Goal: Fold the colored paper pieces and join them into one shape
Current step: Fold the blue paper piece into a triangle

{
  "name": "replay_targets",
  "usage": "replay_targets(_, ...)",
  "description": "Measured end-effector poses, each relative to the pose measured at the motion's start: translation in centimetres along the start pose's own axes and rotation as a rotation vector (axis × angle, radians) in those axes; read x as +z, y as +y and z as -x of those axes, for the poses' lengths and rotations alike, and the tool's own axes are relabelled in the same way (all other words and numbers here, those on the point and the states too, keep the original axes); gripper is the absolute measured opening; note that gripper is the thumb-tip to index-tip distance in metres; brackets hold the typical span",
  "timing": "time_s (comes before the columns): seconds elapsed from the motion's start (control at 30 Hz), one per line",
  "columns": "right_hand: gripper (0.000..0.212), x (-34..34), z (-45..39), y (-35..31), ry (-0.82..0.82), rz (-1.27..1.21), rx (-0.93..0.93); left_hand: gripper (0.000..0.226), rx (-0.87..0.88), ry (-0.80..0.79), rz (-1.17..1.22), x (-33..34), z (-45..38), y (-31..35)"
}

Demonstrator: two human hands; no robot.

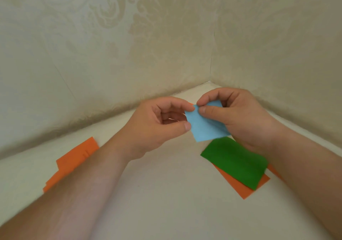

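1. Above the white table [166, 193], close to the corner where two patterned walls [92, 45] meet, both hands hold a blue paper [205, 126] in the air.
2. No brand, label or writing can be read on any paper or surface.
3. Blue paper: light blue, matte, roughly rectangular, tilted, its long axis running from upper left to lower right; the upper edge looks folded over near the fingers.
4. Left hand [159, 126]: fingers curled, thumb and forefinger pinching the paper's left edge.
5. Right hand [238, 117]: thumb and forefinger pinching the upper edge, the remaining fingers curled behind the sheet.
6. Green paper [236, 163]: lies slightly curled just below the blue one, on top of an orange paper [244, 189].
7. Orange stack [74, 160]: several orange pieces lie at the left, partly hidden by the left forearm, well apart from the green paper.
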State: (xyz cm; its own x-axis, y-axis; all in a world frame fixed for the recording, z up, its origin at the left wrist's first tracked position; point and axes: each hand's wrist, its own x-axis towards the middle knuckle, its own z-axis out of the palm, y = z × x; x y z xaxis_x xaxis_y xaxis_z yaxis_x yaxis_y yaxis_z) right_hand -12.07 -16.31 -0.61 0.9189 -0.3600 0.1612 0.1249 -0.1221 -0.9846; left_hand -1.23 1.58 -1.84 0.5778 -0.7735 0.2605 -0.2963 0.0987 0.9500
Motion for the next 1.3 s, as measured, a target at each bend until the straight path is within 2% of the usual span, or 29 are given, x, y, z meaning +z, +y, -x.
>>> replay_targets(0.1, 0.02, -0.04, -0.03, -0.05, -0.02, -0.031, 0.021, 0.036, 0.005, -0.015, -0.03, 0.2, 0.01, 0.01)
replay_targets(0.23, 0.019, -0.09, 0.08, 0.06, -0.065, -0.042, 0.025, 0.037, 0.04, 0.047, -0.07, 0.46, -0.1, 0.12)
replay_targets(0.4, 0.022, 0.17, 0.16, 0.09, -0.069, -0.016, -0.025, 0.027, 0.07, 0.096, -0.12, 0.16, -0.08, 0.25)
replay_targets(0.53, 0.022, -0.06, 0.13, 0.02, -0.099, 0.005, -0.013, 0.029, 0.24, 0.095, -0.416, -0.29, -0.06, 0.42)
replay_targets(0.6, 0.02, -0.01, 0.31, -0.07, -0.126, 0.014, -0.017, 0.03, 0.308, 0.091, -0.474, -0.26, -0.1, 0.58)
replay_targets(0.8, 0.024, 0.29, 0.81, 0.03, -0.059, 0.381, -0.199, 0.037, 0.286, 0.034, -0.533, 0.15, 0.1, 0.88)
replay_targets(1.03, 0.029, 0.09, 0.77, -0.13, -0.021, 0.343, -0.211, 0.029, 0.127, 0.047, -0.262, -0.17, -0.05, 0.57)
replay_targets(1.17, 0.035, -0.21, 0.71, -0.2, -0.035, 0.31, -0.224, 0.022, 0.104, 0.061, -0.124, 0.0, -0.03, 0.96)
replay_targets(1.3, 0.021, -0.37, 0.54, -0.06, -0.019, 0.284, -0.257, 0.022, 0.101, 0.068, -0.021, -0.06, 0.0, 0.87)
